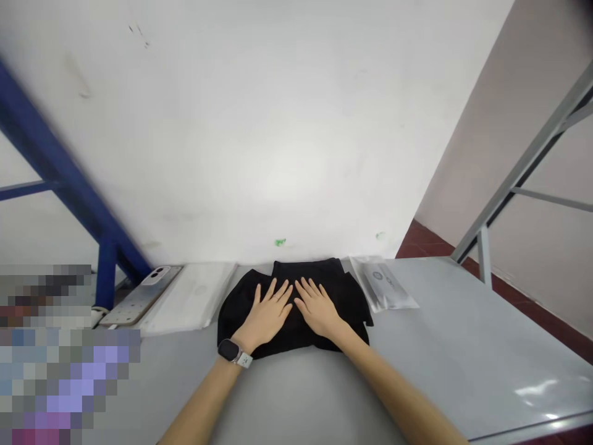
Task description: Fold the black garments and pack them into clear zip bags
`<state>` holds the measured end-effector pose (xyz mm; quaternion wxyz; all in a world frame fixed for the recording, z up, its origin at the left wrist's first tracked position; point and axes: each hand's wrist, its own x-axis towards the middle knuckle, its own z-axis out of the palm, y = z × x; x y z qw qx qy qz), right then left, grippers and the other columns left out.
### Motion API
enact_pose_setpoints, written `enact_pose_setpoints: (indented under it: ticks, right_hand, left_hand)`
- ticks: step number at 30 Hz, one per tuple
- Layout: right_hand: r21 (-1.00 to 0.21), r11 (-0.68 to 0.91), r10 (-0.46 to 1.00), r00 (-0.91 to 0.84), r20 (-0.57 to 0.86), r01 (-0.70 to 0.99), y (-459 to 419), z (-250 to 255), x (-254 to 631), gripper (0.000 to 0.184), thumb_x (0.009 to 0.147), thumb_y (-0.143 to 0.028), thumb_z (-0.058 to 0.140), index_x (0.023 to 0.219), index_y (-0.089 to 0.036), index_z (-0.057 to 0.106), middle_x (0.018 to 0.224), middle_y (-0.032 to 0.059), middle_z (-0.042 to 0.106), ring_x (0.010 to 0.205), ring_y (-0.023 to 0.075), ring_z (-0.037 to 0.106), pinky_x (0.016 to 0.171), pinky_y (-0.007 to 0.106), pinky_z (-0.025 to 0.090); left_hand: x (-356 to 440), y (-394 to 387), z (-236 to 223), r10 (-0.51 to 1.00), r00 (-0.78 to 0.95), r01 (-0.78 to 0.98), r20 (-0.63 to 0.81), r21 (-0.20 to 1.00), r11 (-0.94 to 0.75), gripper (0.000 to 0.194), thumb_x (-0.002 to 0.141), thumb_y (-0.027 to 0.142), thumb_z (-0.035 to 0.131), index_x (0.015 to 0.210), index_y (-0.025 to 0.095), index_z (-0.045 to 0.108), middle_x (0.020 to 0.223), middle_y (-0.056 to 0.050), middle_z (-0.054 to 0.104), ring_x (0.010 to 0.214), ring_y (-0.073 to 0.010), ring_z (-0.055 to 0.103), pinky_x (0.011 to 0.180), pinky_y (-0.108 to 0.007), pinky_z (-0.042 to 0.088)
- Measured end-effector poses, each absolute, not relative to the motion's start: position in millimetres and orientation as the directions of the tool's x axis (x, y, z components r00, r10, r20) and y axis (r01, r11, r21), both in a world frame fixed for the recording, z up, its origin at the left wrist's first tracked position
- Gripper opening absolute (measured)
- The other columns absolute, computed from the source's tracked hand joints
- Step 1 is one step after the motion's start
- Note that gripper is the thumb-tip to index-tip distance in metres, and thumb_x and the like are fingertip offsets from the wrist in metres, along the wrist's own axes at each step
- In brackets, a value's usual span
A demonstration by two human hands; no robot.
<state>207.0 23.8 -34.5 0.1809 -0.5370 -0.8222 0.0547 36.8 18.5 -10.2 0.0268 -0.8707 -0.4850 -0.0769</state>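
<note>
A black cloth garment (340, 281) lies spread on the grey table in front of me; its exact kind is hard to make out. Flat on its left part rests my left hand (266, 315), fingers spread, with a watch (235, 352) on the wrist. My right hand (319, 307) presses on the middle of the cloth, palm down and fingers apart. The two hands nearly meet at the fingertips. Just right of the garment is a clear plastic bag (384, 284) with printing on it.
Left of the garment lies a stack of clear plastic bags (189, 296), beside a phone (139, 296). The grey table (445, 352) meets a white wall (287, 136). Blue metal framing (69, 167) stands at left, grey framing (523, 167) at right. The lower left corner is pixelated.
</note>
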Motion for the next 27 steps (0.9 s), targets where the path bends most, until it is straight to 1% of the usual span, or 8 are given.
enact_pose_setpoints:
  ticks: [4, 10, 13, 16, 18, 22, 25, 27]
  right_hand:
    - [-0.225, 0.384, 0.916, -0.339, 0.216, 0.896, 24, -47, 229, 0.057, 0.1, -0.05, 0.026, 0.147, -0.019, 0.033, 0.153, 0.0074, 0.027, 0.143, 0.0251, 0.02, 0.116, 0.046, 0.019]
    - [-0.121, 0.255, 0.951, -0.226, 0.212, 0.959, 23, -48, 278, 0.059, 0.099, -0.051, 0.027, 0.147, -0.017, 0.032, 0.154, 0.0081, 0.025, 0.144, 0.026, 0.019, 0.116, 0.046, 0.018]
    - [-0.108, 0.224, 0.956, -0.196, 0.218, 0.969, 21, -49, 287, 0.06, 0.099, -0.051, 0.027, 0.147, -0.015, 0.033, 0.154, 0.0091, 0.025, 0.144, 0.0255, 0.02, 0.116, 0.044, 0.02]
    - [-0.112, 0.215, 0.952, -0.183, 0.245, 0.97, 18, -41, 280, 0.061, 0.1, -0.049, 0.027, 0.147, -0.011, 0.03, 0.154, 0.0122, 0.024, 0.144, 0.0267, 0.019, 0.117, 0.046, 0.018]
    - [-0.133, 0.254, 0.936, -0.209, 0.283, 0.958, 16, -32, 267, 0.063, 0.1, -0.05, 0.023, 0.149, -0.01, 0.024, 0.155, 0.0112, 0.02, 0.144, 0.0257, 0.015, 0.117, 0.046, 0.016]
    - [-0.202, 0.404, 0.892, -0.336, 0.301, 0.892, 11, -23, 231, 0.065, 0.099, -0.053, 0.016, 0.151, -0.013, 0.018, 0.157, 0.0067, 0.014, 0.145, 0.022, 0.01, 0.118, 0.043, 0.016]
    - [-0.241, 0.428, 0.897, -0.378, 0.228, 0.871, 9, -33, 211, 0.066, 0.1, -0.053, 0.016, 0.15, -0.01, 0.024, 0.156, 0.0099, 0.019, 0.145, 0.0229, 0.013, 0.118, 0.043, 0.017]
    - [-0.254, 0.423, 0.903, -0.381, 0.198, 0.87, 7, -42, 205, 0.067, 0.099, -0.053, 0.016, 0.149, -0.008, 0.025, 0.155, 0.0117, 0.021, 0.145, 0.0238, 0.014, 0.118, 0.043, 0.016]
  left_hand:
    - [20, 14, -24, 0.89, 0.432, 0.898, 0.148, 0.028, -0.44, 0.053, 0.097, 0.046, 0.031, 0.147, 0.028, 0.032, 0.154, -0.005, 0.03, 0.142, -0.0366, 0.022, 0.108, -0.07, 0.017]
    - [-15, 9, -25, 0.929, 0.354, 0.929, 0.111, 0.076, -0.363, 0.064, 0.093, 0.058, 0.033, 0.148, 0.028, 0.026, 0.154, -0.008, 0.028, 0.142, -0.0315, 0.026, 0.111, -0.067, 0.009]
    - [-41, 7, -20, 0.914, 0.402, 0.908, 0.05, 0.105, -0.405, 0.064, 0.092, 0.058, 0.037, 0.148, 0.029, 0.028, 0.154, -0.007, 0.03, 0.142, -0.0292, 0.028, 0.113, -0.064, 0.007]
    - [-71, 7, -11, 0.864, 0.503, 0.858, 0.01, 0.112, -0.501, 0.057, 0.09, 0.05, 0.048, 0.143, 0.033, 0.038, 0.15, -0.004, 0.038, 0.141, -0.0277, 0.031, 0.114, -0.06, 0.01]
    - [-86, 8, -5, 0.838, 0.546, 0.834, 0.017, 0.091, -0.545, 0.049, 0.089, 0.036, 0.051, 0.137, 0.035, 0.046, 0.144, -0.002, 0.048, 0.138, -0.0267, 0.036, 0.114, -0.059, 0.014]
    - [-92, 9, -1, 0.81, 0.579, 0.814, 0.088, -0.014, -0.581, 0.052, 0.082, 0.009, 0.041, 0.127, 0.033, 0.057, 0.13, 0.001, 0.062, 0.129, -0.0229, 0.049, 0.111, -0.052, 0.025]
    - [-83, 8, -2, 0.767, 0.618, 0.786, 0.171, -0.11, -0.609, 0.053, 0.081, 0.003, 0.038, 0.121, 0.028, 0.061, 0.122, -0.002, 0.067, 0.124, -0.0226, 0.054, 0.102, -0.045, 0.033]
    - [-78, 6, 0, 0.744, 0.637, 0.77, 0.199, -0.168, -0.615, 0.048, 0.081, 0.0, 0.038, 0.112, 0.026, 0.066, 0.114, -0.004, 0.071, 0.114, -0.0233, 0.06, 0.09, -0.04, 0.039]
